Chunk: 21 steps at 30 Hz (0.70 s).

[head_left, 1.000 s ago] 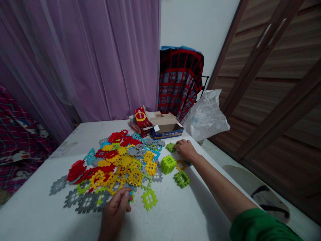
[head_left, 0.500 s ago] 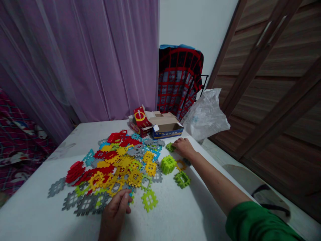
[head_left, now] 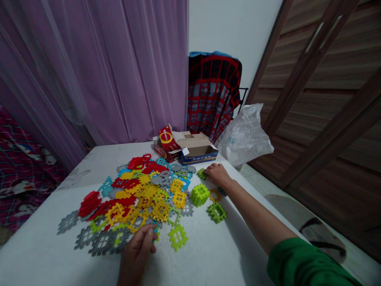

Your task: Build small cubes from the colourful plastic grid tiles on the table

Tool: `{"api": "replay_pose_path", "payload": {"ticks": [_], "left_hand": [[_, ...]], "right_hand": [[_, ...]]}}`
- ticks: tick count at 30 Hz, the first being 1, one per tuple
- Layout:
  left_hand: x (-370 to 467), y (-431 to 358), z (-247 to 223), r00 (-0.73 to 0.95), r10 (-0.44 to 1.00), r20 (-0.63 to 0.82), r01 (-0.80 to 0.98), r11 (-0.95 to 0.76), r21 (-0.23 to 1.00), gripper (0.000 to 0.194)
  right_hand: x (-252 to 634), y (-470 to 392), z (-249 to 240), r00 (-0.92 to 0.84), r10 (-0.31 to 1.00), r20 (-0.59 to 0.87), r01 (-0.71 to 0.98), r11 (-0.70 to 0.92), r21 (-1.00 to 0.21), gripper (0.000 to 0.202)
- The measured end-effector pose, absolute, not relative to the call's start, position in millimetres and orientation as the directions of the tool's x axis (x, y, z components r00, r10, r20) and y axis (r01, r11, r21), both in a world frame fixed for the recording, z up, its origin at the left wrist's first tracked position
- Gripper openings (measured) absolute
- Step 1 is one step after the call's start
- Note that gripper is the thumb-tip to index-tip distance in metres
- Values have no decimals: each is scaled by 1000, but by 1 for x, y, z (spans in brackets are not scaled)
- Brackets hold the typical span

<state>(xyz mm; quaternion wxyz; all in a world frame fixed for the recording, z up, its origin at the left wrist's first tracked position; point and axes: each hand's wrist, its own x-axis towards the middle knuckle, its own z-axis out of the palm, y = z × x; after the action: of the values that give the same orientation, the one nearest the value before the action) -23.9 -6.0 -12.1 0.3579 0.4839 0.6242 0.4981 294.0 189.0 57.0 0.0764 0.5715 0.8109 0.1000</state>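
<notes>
At the right side of the table, my right hand is closed with its fingertips on a small green interlocking tile. My left hand rests at the near edge of the pile, fingers curled and thumb against them. Whether anything is inside those fingers is hidden. In front of it lies a heap of notched plastic tiles in yellow, red, grey, blue and green. Between my hands stand a green block of tiles and an open green frame-like cube. A flat green window tile lies nearer me.
Behind the heap sit an open blue cardboard box and a red box. A white plastic bag hangs at the table's right edge. Grey tiles spread across the white table at the near left. Wooden cabinet doors stand right.
Both hands stay in nearly the same places, and the tiles show no visible change. The view has shifted only very slightly.
</notes>
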Motion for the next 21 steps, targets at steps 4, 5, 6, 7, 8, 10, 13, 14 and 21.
{"api": "replay_pose_path", "payload": {"ticks": [4,5,6,7,8,10,13,14,21], "left_hand": [[-19,-7,-10,-319,947,43,235,35,971,58],[-17,-8,-9,-337,940,48,236,35,971,58],[-15,-8,-9,-352,934,53,239,35,970,58],[-14,-9,-9,-369,927,60,243,34,970,58],[-13,-9,-9,-384,921,65,246,35,969,58],[-11,-9,-10,-391,918,71,251,31,968,58],[-13,-7,-12,-378,922,90,250,8,968,57],[-15,-6,-13,-372,923,95,247,0,969,56],[-18,-3,-21,-358,931,77,214,2,977,55]], "right_hand": [[294,188,57,-337,941,1,912,326,247,27],[294,188,57,-336,942,2,913,326,246,26],[294,188,57,-335,942,3,914,324,244,26],[294,188,56,-334,942,4,915,324,242,26],[293,188,56,-334,943,5,916,323,238,26],[292,187,56,-332,943,10,920,321,225,27],[292,185,61,-318,947,37,933,306,192,27],[292,184,64,-310,949,53,939,296,177,28],[301,146,67,-99,923,371,983,150,-110,35]]}}
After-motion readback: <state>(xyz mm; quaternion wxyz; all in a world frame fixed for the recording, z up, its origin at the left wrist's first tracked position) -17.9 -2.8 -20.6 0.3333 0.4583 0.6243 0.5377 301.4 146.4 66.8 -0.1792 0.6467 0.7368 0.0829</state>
